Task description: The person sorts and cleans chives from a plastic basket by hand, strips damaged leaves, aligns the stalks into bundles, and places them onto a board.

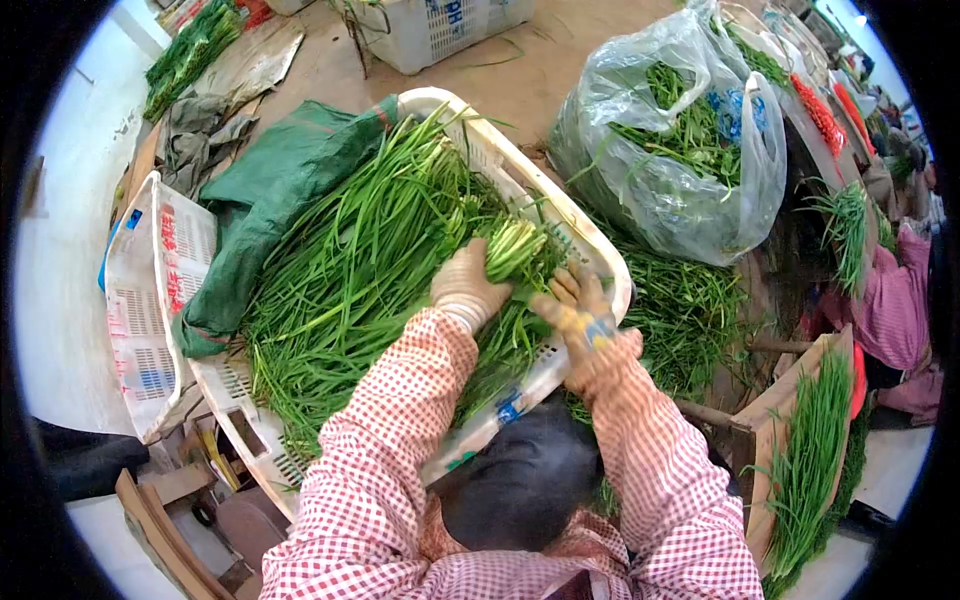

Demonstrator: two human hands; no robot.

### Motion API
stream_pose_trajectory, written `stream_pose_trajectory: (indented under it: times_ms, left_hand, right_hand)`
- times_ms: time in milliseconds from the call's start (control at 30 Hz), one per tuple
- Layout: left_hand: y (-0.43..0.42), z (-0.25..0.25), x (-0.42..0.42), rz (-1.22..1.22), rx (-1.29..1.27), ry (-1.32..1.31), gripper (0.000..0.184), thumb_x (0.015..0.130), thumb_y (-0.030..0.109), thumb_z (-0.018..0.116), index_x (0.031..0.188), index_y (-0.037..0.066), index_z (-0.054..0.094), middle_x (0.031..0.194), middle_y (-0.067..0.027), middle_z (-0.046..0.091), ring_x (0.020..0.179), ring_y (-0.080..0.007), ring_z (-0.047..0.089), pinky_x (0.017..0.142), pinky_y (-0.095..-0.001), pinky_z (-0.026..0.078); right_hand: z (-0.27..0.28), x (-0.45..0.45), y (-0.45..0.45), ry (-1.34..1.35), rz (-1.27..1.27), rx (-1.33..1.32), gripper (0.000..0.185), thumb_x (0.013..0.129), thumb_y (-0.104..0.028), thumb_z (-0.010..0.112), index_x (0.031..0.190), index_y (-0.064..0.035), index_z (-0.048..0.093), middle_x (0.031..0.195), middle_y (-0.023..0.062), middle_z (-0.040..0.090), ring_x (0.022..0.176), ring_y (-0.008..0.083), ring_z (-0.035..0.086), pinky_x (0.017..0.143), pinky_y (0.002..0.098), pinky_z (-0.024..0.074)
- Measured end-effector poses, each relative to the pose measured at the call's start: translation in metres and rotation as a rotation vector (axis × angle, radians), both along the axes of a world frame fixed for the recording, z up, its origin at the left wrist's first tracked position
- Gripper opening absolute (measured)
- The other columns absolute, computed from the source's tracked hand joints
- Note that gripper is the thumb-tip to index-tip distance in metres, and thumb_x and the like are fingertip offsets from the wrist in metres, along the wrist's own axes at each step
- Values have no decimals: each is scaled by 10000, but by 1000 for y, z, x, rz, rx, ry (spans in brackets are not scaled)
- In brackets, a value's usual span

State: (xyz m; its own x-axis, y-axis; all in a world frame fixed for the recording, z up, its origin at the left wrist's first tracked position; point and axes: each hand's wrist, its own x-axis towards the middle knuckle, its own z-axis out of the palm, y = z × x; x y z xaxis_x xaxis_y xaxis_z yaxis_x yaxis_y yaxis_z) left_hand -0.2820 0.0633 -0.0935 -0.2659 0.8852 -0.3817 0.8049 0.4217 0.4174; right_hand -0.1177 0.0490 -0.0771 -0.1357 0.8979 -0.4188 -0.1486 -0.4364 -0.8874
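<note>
A white plastic crate (590, 235) in front of me is heaped with long garlic chives (340, 260). My left hand (468, 286), in a pale work glove, is closed around a bunch of garlic chives (516, 247) with its pale cut ends toward the crate's right wall. Just right of that bunch is my right hand (578, 312), in a stained glove, above the crate's near right side. Its fingers are slightly bent and apart, with no held thing visible between them. Loose green blades lie below both hands.
A green woven sack (275, 180) drapes over the crate's left rim. A clear plastic bag (640, 190) of greens stands right, with loose greens (680, 310) below it. Another white crate (440, 35) is at the back. Chives (815, 455) lie in a wooden trough at right.
</note>
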Motion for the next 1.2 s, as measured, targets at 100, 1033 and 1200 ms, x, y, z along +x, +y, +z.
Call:
stream_pose_trajectory:
  times_ms: [100, 1033, 1200]
  left_hand:
    - [-10, -3, 10, 28, 121, 29, 532, 646, 283, 790, 1052, 69, 520, 997, -167, 636, 953, -345, 612, 828, -424, 491]
    - [11, 38, -6, -473, -112, -170, 1269, 499, 456, 847, 1462, 31, 139, 1372, -282, 399, 1295, -335, 401, 1085, -360, 319]
    - [32, 31, -7, -248, -223, -83, 1203, 535, 339, 829, 1470, 76, 120, 1267, -266, 514, 1152, -356, 538, 983, -377, 430]
  right_hand:
    - [-1, -30, 23, -129, 5, -94, 1010, 671, -287, 831, 1434, -9, 231, 1393, 230, 395, 1294, 322, 395, 1053, 410, 370]
    - [-58, -39, 31, -78, -54, -232, 869, 764, -551, 664, 1404, -52, 354, 1396, 212, 412, 1281, 306, 406, 1030, 399, 346]
    - [-63, -42, 34, 90, 62, -19, 766, 811, -504, 632, 1400, -83, 383, 1396, 218, 409, 1276, 308, 414, 1022, 400, 355]
